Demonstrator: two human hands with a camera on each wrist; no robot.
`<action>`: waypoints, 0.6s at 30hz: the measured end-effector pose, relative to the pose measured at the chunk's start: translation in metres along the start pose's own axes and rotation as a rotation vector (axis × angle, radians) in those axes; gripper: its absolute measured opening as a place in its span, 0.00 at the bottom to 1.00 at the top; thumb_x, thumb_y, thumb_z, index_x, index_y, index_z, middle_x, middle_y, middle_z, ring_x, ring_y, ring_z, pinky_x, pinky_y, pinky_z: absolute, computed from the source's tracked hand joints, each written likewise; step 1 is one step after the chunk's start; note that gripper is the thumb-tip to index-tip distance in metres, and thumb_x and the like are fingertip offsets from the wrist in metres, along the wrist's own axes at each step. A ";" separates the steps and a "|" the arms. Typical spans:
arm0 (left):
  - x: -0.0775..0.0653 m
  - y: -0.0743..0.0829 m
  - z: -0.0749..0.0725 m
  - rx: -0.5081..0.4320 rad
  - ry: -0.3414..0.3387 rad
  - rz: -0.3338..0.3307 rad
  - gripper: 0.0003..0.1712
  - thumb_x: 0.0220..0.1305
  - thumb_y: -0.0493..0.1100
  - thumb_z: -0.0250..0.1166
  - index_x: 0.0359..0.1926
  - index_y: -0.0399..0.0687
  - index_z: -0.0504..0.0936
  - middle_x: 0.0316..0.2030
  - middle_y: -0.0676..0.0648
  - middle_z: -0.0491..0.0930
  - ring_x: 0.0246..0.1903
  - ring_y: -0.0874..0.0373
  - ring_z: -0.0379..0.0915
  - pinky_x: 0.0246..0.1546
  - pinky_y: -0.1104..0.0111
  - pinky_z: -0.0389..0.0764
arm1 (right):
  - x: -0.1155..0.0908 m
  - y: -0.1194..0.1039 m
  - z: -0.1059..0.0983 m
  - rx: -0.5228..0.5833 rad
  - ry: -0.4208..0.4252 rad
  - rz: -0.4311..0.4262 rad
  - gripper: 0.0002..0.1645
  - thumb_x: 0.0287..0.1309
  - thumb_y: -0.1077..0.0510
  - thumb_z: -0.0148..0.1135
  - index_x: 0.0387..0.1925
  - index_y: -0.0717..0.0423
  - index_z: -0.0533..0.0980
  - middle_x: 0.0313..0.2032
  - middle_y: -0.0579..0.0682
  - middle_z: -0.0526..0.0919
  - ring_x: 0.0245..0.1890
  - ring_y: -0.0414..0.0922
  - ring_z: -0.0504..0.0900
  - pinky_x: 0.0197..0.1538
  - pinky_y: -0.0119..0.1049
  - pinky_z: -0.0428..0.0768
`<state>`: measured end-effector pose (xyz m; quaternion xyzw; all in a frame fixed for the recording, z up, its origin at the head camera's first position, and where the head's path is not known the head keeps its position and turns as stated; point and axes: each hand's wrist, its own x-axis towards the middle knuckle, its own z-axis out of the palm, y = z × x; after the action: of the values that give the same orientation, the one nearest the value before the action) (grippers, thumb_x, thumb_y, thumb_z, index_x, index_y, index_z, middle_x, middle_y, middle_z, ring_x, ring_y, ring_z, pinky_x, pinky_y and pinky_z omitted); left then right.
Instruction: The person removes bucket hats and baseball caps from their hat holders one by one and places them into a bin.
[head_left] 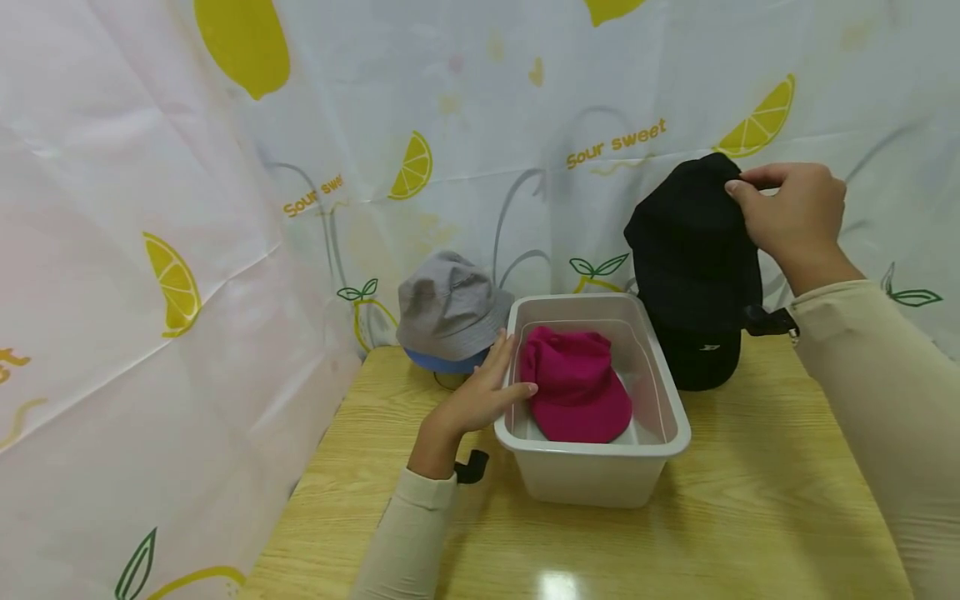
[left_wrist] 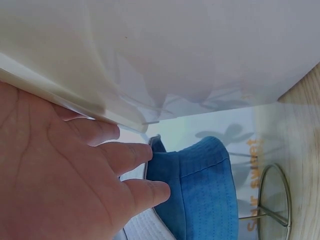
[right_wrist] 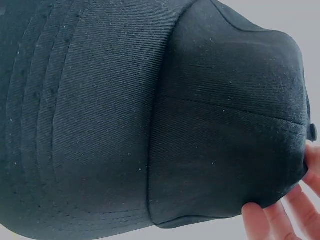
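My right hand (head_left: 806,208) pinches the top of a black cap (head_left: 693,204) at the back right; its crown and stitched brim fill the right wrist view. Below it in the head view is a black brim with a small white logo (head_left: 708,347); whether it belongs to a second cap I cannot tell. My left hand (head_left: 476,392) rests on the left rim of a pale plastic bin (head_left: 592,475), thumb over the rim and fingers extended along the outside. A magenta cap (head_left: 577,387) lies in the bin. Near my left fingertips is a grey bucket hat (head_left: 450,304) with blue beneath it (left_wrist: 200,190).
The hats on the left sit on a wire stand (left_wrist: 275,200). Everything stands on a wood-grain table (head_left: 750,500). White curtains printed with lemons (head_left: 465,100) hang close behind it and along its left side.
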<state>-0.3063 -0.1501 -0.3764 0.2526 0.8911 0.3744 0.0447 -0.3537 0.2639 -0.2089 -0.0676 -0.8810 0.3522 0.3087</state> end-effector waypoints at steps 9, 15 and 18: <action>0.002 0.001 0.002 -0.005 -0.015 0.008 0.55 0.71 0.66 0.55 0.84 0.56 0.35 0.84 0.47 0.26 0.83 0.55 0.21 0.78 0.38 0.30 | -0.006 0.000 0.002 0.018 0.020 -0.009 0.34 0.69 0.34 0.57 0.62 0.54 0.82 0.58 0.47 0.87 0.66 0.57 0.75 0.58 0.45 0.72; 0.001 0.001 0.000 -0.003 -0.004 0.006 0.55 0.71 0.65 0.55 0.84 0.54 0.35 0.84 0.47 0.26 0.83 0.55 0.21 0.78 0.38 0.31 | -0.007 -0.006 0.007 0.055 0.040 -0.037 0.32 0.67 0.35 0.60 0.59 0.54 0.84 0.50 0.38 0.89 0.66 0.56 0.76 0.63 0.49 0.72; 0.001 0.000 0.000 -0.006 0.000 0.007 0.55 0.71 0.67 0.55 0.84 0.53 0.36 0.84 0.47 0.26 0.83 0.54 0.21 0.78 0.38 0.31 | -0.008 -0.008 0.009 0.069 0.037 -0.040 0.31 0.67 0.36 0.61 0.59 0.53 0.85 0.46 0.33 0.89 0.65 0.56 0.76 0.64 0.48 0.73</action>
<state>-0.3075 -0.1496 -0.3758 0.2557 0.8890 0.3772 0.0443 -0.3517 0.2500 -0.2125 -0.0460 -0.8636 0.3748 0.3341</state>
